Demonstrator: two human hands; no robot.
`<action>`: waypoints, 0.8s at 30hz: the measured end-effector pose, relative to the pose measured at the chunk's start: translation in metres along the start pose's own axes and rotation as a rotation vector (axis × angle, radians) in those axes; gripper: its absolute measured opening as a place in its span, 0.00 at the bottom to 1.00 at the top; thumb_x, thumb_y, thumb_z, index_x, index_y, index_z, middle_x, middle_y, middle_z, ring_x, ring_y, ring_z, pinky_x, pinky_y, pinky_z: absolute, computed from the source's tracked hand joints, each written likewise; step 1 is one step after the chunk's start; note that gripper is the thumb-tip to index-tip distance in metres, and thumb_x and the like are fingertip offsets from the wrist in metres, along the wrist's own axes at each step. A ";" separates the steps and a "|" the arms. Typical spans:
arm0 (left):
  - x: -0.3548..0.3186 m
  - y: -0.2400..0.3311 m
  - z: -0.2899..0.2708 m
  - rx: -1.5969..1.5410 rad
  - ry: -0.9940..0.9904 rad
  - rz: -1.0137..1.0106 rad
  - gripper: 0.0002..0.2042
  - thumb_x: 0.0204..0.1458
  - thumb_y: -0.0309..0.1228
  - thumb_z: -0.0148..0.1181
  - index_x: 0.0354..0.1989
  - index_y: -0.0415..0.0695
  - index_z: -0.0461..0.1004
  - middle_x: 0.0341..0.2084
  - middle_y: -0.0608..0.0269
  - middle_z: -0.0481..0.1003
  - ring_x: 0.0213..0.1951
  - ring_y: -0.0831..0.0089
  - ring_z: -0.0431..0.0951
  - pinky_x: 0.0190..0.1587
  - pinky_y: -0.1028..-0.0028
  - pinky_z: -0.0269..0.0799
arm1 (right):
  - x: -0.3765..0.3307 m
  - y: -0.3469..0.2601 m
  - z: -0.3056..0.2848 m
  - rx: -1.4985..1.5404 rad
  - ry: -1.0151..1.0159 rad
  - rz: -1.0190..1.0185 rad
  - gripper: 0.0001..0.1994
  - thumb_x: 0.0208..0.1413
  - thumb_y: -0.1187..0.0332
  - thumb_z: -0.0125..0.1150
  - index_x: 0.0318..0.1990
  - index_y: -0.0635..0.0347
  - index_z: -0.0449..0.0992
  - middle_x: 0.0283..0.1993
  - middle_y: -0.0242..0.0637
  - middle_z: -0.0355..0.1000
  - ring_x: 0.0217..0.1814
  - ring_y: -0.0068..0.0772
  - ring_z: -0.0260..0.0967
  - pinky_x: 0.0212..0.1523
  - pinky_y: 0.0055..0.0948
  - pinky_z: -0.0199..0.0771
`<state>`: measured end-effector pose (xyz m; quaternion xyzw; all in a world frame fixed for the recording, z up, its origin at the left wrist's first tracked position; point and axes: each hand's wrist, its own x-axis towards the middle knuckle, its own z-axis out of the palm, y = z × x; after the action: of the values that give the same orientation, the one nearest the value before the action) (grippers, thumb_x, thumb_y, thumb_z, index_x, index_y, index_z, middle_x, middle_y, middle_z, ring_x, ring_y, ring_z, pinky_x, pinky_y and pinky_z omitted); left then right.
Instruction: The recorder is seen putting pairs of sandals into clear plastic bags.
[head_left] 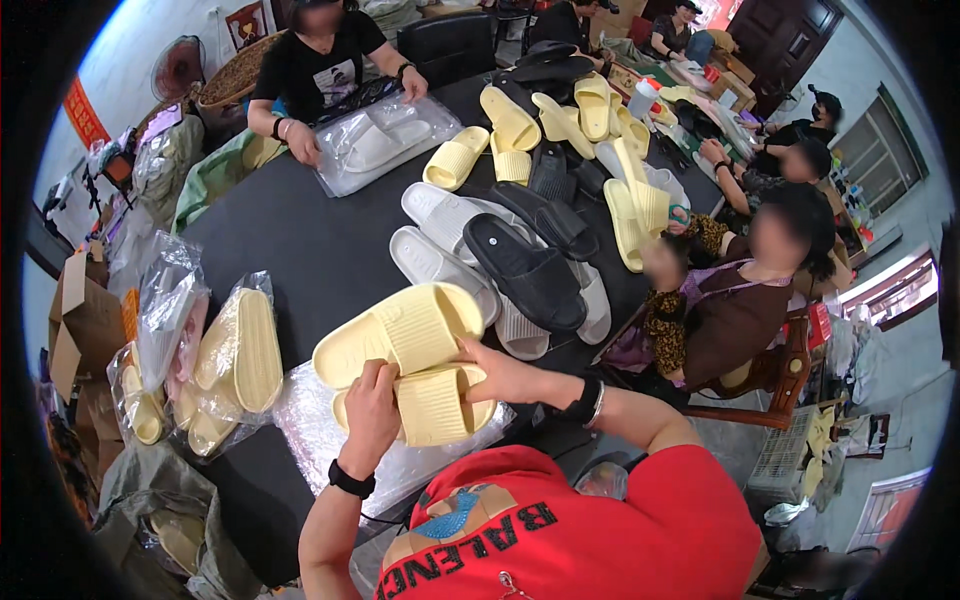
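Note:
A pair of pale yellow slide slippers (pixel 398 330) is held between my hands, one slipper beyond the other. My left hand (pixel 372 415) has its fingers bent over the facing edges of the pair, on the left of the straps. From the right, my right hand (pixel 498 376) grips the pair near the strap openings, some fingers hidden inside. Below the slippers lies a stack of clear plastic bags (pixel 310 415) at the table edge. Just beyond them, a black slide slipper (pixel 525 270) rests on white slippers (pixel 440 265).
Bagged yellow slippers (pixel 255 350) lie at the left of the dark table (pixel 270 235). More yellow slippers (pixel 510 118) are piled at the far side. Across the table a person (pixel 325 75) handles a bagged white slipper; another person (pixel 750 290) sits at the right. A sack (pixel 160 500) stands lower left.

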<state>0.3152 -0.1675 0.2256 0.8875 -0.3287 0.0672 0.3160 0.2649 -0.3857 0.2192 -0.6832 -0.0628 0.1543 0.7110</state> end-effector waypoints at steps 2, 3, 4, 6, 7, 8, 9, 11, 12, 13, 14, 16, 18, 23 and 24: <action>0.003 0.001 0.000 -0.085 0.027 0.005 0.11 0.42 0.18 0.52 0.35 0.41 0.68 0.34 0.56 0.69 0.32 0.56 0.72 0.33 0.65 0.69 | -0.001 -0.008 -0.001 0.109 -0.004 0.031 0.37 0.36 0.82 0.57 0.59 0.67 0.52 0.55 0.43 0.61 0.60 0.33 0.56 0.59 0.27 0.54; 0.008 0.003 -0.004 -0.133 0.051 0.034 0.11 0.42 0.17 0.52 0.36 0.41 0.68 0.35 0.55 0.69 0.32 0.56 0.72 0.32 0.66 0.69 | 0.001 -0.006 -0.005 0.095 0.020 0.039 0.36 0.36 0.82 0.57 0.59 0.66 0.52 0.55 0.42 0.61 0.60 0.33 0.56 0.59 0.27 0.54; 0.011 0.004 -0.007 -0.182 0.074 0.063 0.11 0.43 0.15 0.51 0.36 0.40 0.68 0.36 0.54 0.69 0.31 0.56 0.73 0.32 0.68 0.70 | 0.002 -0.002 -0.013 0.082 0.046 0.049 0.36 0.36 0.83 0.57 0.58 0.65 0.53 0.55 0.41 0.61 0.60 0.33 0.55 0.60 0.28 0.53; 0.009 0.002 -0.013 -0.270 0.200 0.004 0.15 0.45 0.14 0.51 0.42 0.39 0.67 0.44 0.50 0.67 0.32 0.65 0.72 0.33 0.73 0.69 | 0.005 -0.017 -0.027 -0.014 0.181 -0.065 0.33 0.36 0.83 0.57 0.56 0.63 0.57 0.54 0.38 0.62 0.59 0.32 0.56 0.60 0.29 0.54; 0.007 -0.001 -0.017 -0.301 0.278 -0.010 0.15 0.45 0.15 0.52 0.43 0.40 0.67 0.46 0.51 0.66 0.32 0.66 0.72 0.34 0.73 0.69 | 0.009 -0.020 -0.046 -0.038 0.246 -0.048 0.31 0.36 0.82 0.59 0.54 0.62 0.59 0.54 0.36 0.62 0.58 0.31 0.57 0.60 0.29 0.54; 0.003 -0.008 -0.022 -0.328 0.360 -0.028 0.15 0.46 0.15 0.53 0.44 0.40 0.66 0.47 0.51 0.66 0.33 0.68 0.72 0.35 0.74 0.69 | 0.011 -0.043 -0.056 -0.028 0.324 -0.101 0.31 0.38 0.83 0.60 0.54 0.62 0.59 0.53 0.36 0.62 0.58 0.31 0.57 0.59 0.31 0.57; -0.001 -0.018 -0.025 -0.309 0.380 -0.061 0.17 0.46 0.15 0.53 0.46 0.40 0.65 0.48 0.52 0.65 0.32 0.72 0.71 0.34 0.76 0.68 | 0.015 -0.055 -0.070 -0.006 0.484 -0.107 0.31 0.39 0.83 0.60 0.55 0.61 0.58 0.53 0.38 0.61 0.57 0.33 0.58 0.57 0.31 0.62; -0.007 -0.030 -0.030 -0.334 0.286 -0.227 0.14 0.47 0.16 0.52 0.43 0.39 0.67 0.40 0.56 0.69 0.29 0.74 0.71 0.32 0.76 0.67 | 0.026 -0.041 -0.125 0.191 0.686 -0.288 0.35 0.44 0.82 0.58 0.60 0.59 0.48 0.56 0.43 0.56 0.54 0.39 0.62 0.49 0.35 0.70; -0.017 -0.040 -0.033 -0.296 0.226 -0.332 0.12 0.48 0.17 0.52 0.42 0.39 0.68 0.36 0.57 0.70 0.29 0.74 0.70 0.31 0.77 0.66 | 0.033 -0.079 -0.119 0.335 0.717 -0.166 0.40 0.48 0.75 0.59 0.63 0.54 0.37 0.57 0.44 0.54 0.54 0.44 0.62 0.48 0.44 0.70; -0.017 -0.042 -0.030 -0.306 0.211 -0.332 0.10 0.48 0.18 0.52 0.41 0.39 0.69 0.33 0.58 0.70 0.28 0.74 0.70 0.30 0.77 0.66 | 0.033 -0.067 -0.150 0.308 0.739 -0.061 0.45 0.49 0.63 0.59 0.64 0.49 0.27 0.59 0.45 0.52 0.55 0.46 0.60 0.48 0.49 0.66; -0.018 -0.044 -0.029 -0.301 0.208 -0.340 0.09 0.49 0.19 0.52 0.39 0.39 0.70 0.30 0.60 0.71 0.27 0.74 0.69 0.29 0.77 0.65 | 0.038 -0.067 -0.158 0.342 0.760 0.007 0.47 0.48 0.56 0.59 0.64 0.47 0.25 0.60 0.45 0.51 0.56 0.43 0.59 0.50 0.48 0.60; -0.026 -0.048 -0.024 -0.313 0.162 -0.329 0.07 0.50 0.21 0.53 0.38 0.41 0.71 0.29 0.59 0.73 0.28 0.72 0.72 0.30 0.76 0.67 | 0.041 -0.051 -0.142 0.152 0.867 0.039 0.47 0.48 0.56 0.59 0.65 0.47 0.27 0.61 0.45 0.51 0.56 0.39 0.58 0.50 0.45 0.58; -0.035 -0.055 -0.021 -0.300 0.145 -0.324 0.07 0.50 0.22 0.53 0.37 0.40 0.72 0.29 0.58 0.74 0.29 0.70 0.73 0.31 0.75 0.68 | 0.052 -0.027 -0.109 0.040 0.760 -0.009 0.33 0.52 0.63 0.57 0.63 0.51 0.47 0.61 0.43 0.55 0.54 0.34 0.60 0.47 0.33 0.65; -0.045 -0.093 -0.019 -0.350 0.066 -0.446 0.07 0.50 0.24 0.53 0.37 0.39 0.72 0.30 0.54 0.74 0.31 0.66 0.75 0.34 0.73 0.70 | 0.049 0.009 -0.035 0.097 0.275 0.180 0.19 0.54 0.70 0.53 0.54 0.62 0.63 0.51 0.39 0.66 0.50 0.27 0.64 0.46 0.25 0.66; -0.046 -0.103 -0.021 -0.323 0.118 -0.449 0.07 0.49 0.25 0.53 0.37 0.39 0.72 0.28 0.54 0.73 0.30 0.66 0.74 0.33 0.72 0.69 | 0.046 0.018 -0.027 0.104 0.237 0.222 0.18 0.54 0.71 0.53 0.53 0.64 0.64 0.49 0.37 0.66 0.48 0.25 0.63 0.46 0.25 0.66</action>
<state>0.3460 -0.0694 0.1741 0.8706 -0.1116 -0.0061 0.4790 0.3137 -0.3967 0.1944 -0.6615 0.1054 0.1533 0.7265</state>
